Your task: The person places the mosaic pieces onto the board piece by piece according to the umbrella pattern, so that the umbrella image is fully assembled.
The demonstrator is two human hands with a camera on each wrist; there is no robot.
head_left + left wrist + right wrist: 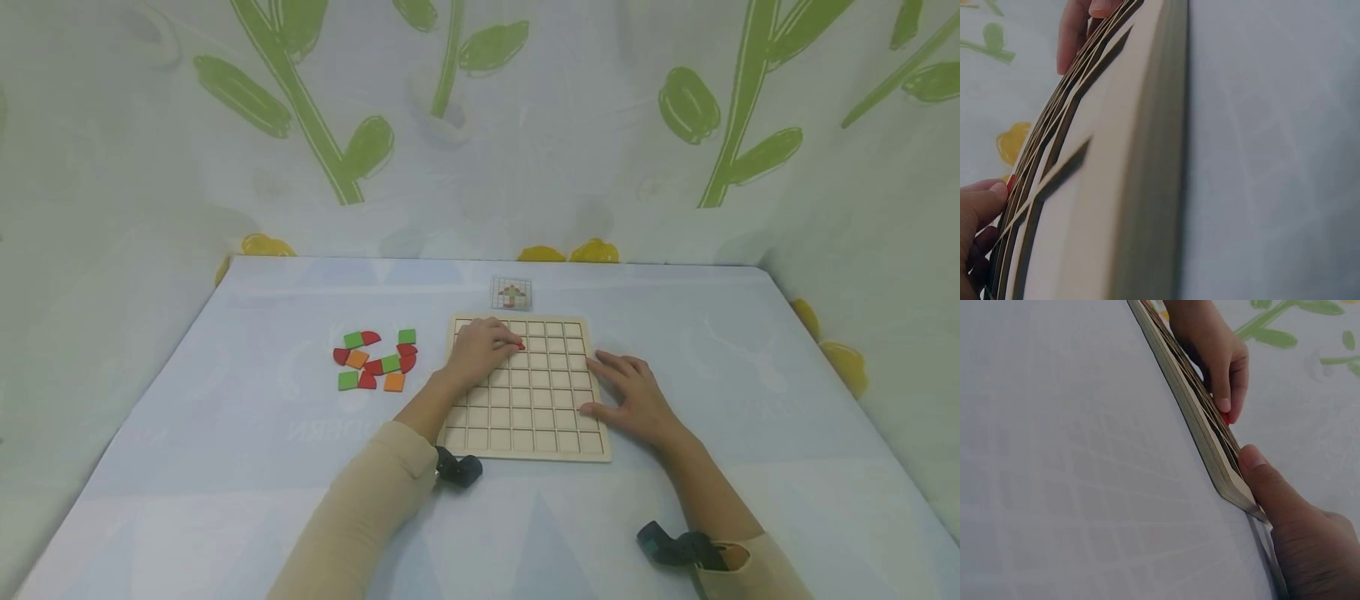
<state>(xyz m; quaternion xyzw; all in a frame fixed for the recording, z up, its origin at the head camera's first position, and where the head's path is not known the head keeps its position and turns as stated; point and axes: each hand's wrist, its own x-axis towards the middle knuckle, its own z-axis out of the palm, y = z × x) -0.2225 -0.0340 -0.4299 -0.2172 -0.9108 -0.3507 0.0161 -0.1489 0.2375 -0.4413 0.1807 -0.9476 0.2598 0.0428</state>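
Note:
My left hand (480, 348) is over the upper part of a wooden grid board (541, 397), pinching a small red piece (521, 346) between thumb and fingertips. The piece is at the board's surface; its full shape is covered by the fingers. In the right wrist view the red tip (1227, 418) shows under the fingertips. My right hand (636, 398) rests at the board's right edge, fingers spread and relaxed, the thumb (1266, 478) on the rim. Left of the board lie several flat wooden pieces, among them green squares (348, 381), orange squares (394, 382) and red quarter-rounds (367, 381).
A small pattern card (512, 293) with a coloured figure on a grid lies just behind the board. The white table (247, 450) is bordered by a pale wall (570, 150) printed with green leaves. Both wrists wear black cameras (459, 469).

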